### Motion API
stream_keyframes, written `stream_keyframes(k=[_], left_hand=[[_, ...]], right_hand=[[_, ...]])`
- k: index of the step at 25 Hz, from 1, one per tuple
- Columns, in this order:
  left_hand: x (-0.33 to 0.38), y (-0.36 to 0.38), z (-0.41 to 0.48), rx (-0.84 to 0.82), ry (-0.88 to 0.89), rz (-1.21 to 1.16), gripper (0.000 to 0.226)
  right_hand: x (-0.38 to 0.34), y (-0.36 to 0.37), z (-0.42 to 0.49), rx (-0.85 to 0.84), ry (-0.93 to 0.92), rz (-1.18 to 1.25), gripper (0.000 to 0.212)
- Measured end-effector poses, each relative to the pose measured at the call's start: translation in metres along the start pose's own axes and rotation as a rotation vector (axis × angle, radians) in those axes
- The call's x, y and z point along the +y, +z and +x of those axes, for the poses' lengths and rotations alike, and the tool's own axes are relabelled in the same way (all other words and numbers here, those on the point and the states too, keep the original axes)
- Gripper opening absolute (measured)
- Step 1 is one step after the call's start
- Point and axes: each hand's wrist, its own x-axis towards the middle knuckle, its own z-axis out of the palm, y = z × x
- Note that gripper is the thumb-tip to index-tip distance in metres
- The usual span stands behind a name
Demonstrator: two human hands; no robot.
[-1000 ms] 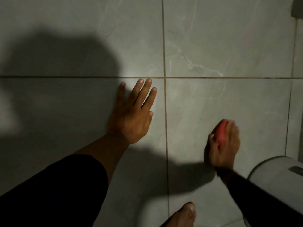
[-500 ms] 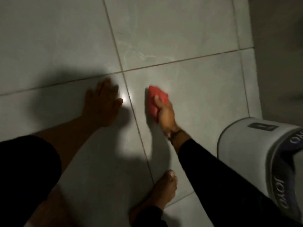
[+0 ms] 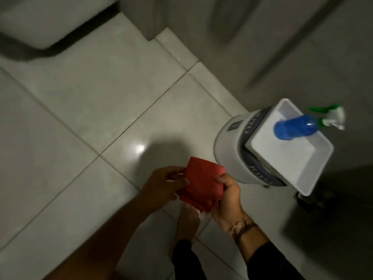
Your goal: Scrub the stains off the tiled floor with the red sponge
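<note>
While I'm holding the folded red sponge [image 3: 201, 183] up off the pale tiled floor [image 3: 101, 110], my left hand [image 3: 165, 183] pinches its left edge and my right hand [image 3: 228, 196] grips the right side. Just beside it, a blue spray bottle [image 3: 296, 128] sits in a white plastic tray [image 3: 282, 158].

Black sleeve [image 3: 268, 259] and dark wristband [image 3: 243, 229] on the right arm, left forearm bare, a bare foot [image 3: 187, 223] below.

Glossy, smooth tiled floor [image 3: 113, 110] is seen mirroring a point of light. A matt, soft red sponge [image 3: 201, 184] is held. A white plastic tub [image 3: 302, 168] and translucent blue plastic spray bottle [image 3: 292, 128] are shown.
</note>
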Motion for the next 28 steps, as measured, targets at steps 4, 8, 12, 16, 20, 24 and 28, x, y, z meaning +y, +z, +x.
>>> stream_keyframes(k=[4, 8, 12, 16, 20, 24, 28], left_hand=[[0.078, 0.098, 0.032, -0.041, 0.094, 0.216, 0.033], [0.131, 0.197, 0.072, 0.046, 0.205, 0.524, 0.041], [0.150, 0.265, 0.115, 0.038, 0.263, 0.799, 0.038], [0.141, 0.297, 0.157, 0.085, 0.202, 0.996, 0.034], [0.133, 0.306, 0.182, 0.096, 0.167, 1.156, 0.032], [0.126, 0.314, 0.186, 0.106, 0.219, 1.250, 0.048], [0.133, 0.303, 0.163, 0.176, 0.440, 1.314, 0.033]], right_hand=[[-0.087, -0.055, -0.012, 0.221, -0.154, 0.095, 0.078], [-0.164, -0.116, 0.003, 0.453, -0.417, -0.020, 0.030], [-0.212, -0.166, 0.037, 0.592, -0.394, -0.225, 0.017], [-0.230, -0.192, 0.079, 0.560, -0.254, -0.372, 0.035], [-0.226, -0.209, 0.114, 0.635, -0.191, -0.583, 0.021], [-0.217, -0.213, 0.122, 0.800, -0.299, -0.717, 0.056], [-0.216, -0.189, 0.094, 0.859, -0.466, -0.658, 0.044]])
